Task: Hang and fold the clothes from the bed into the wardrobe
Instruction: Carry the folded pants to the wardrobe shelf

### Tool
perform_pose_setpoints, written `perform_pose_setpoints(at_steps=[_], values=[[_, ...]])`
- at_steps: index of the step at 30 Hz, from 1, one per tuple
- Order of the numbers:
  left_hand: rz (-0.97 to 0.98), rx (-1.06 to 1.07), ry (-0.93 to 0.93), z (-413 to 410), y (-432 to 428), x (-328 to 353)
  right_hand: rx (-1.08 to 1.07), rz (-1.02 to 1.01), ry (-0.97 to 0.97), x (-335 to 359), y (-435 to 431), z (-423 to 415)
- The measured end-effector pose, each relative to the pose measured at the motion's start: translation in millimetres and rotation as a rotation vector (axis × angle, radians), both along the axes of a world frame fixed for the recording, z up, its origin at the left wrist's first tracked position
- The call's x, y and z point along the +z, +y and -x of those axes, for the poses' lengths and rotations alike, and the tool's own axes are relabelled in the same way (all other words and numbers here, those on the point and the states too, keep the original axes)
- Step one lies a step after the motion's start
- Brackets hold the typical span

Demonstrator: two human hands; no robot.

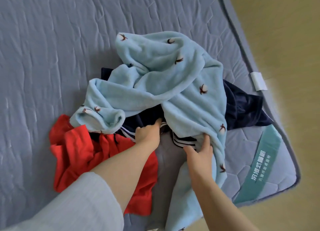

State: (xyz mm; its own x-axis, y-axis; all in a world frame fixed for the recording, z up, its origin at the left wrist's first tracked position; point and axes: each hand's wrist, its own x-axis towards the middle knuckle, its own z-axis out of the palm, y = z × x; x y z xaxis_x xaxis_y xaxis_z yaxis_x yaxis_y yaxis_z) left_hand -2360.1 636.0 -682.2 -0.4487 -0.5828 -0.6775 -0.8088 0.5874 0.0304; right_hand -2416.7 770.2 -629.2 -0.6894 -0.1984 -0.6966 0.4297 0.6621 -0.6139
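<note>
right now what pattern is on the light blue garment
Light blue garment: scattered dark-and-white sprigs; head view.

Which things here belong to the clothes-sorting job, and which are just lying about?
Job:
light blue fleece, gripped by the right hand
navy striped garment
red garment
dark navy fabric

Just there:
mattress
teal label
white tag
floor

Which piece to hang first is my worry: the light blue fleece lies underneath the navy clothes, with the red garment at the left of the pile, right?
Not quite. The head view shows the light blue fleece lying on top of the navy clothes, not underneath them. The rest holds: the red garment is at the left of the pile.
</note>
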Motion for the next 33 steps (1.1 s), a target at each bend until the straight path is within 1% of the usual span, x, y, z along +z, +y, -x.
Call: perform_pose_setpoints(at_steps=[3,7,10,12,13,15,18,21,24,27,33], values=[[-0.069,0.066,0.136,-15.4,15.6,18.9,-0.023,0.018,0.010,7.7,3.1,0.1],[-0.203,0.324,0.351,-56.4,18.6,59.0,-0.026,0.099,-0.039,30.5,0.3,-15.3],[-0.238,0.575,0.640,-84.0,9.6,97.7,0.093,0.143,-0.101,54.2,-7.0,-36.5],[-0.265,0.772,0.837,-96.0,2.6,127.3,0.191,0.178,-0.104,71.3,-13.9,-55.9],[-0.273,0.861,0.901,-100.6,-1.5,142.3,0.223,0.198,-0.101,80.8,-18.0,-66.1],[-0.298,0.971,0.995,-109.4,-8.7,171.5,0.253,0.227,-0.087,101.0,-26.4,-85.2],[-0.329,1.042,1.066,-128.7,-14.5,214.4,0.268,0.253,-0.068,138.9,-36.0,-114.8],[-0.352,1.107,1.103,-161.3,-16.8,265.2,0.276,0.286,-0.005,183.0,-42.0,-145.4],[-0.382,1.263,1.131,-201.9,-22.0,309.6,0.276,0.282,-0.016,219.6,-48.8,-179.3],[-0.422,1.399,1.152,-240.2,-27.7,349.2,0.302,0.337,-0.046,246.8,-54.6,-214.5],[-0.465,1.424,1.213,-309.0,-57.5,417.3,0.368,0.336,0.076,284.9,-75.2,-261.1]])
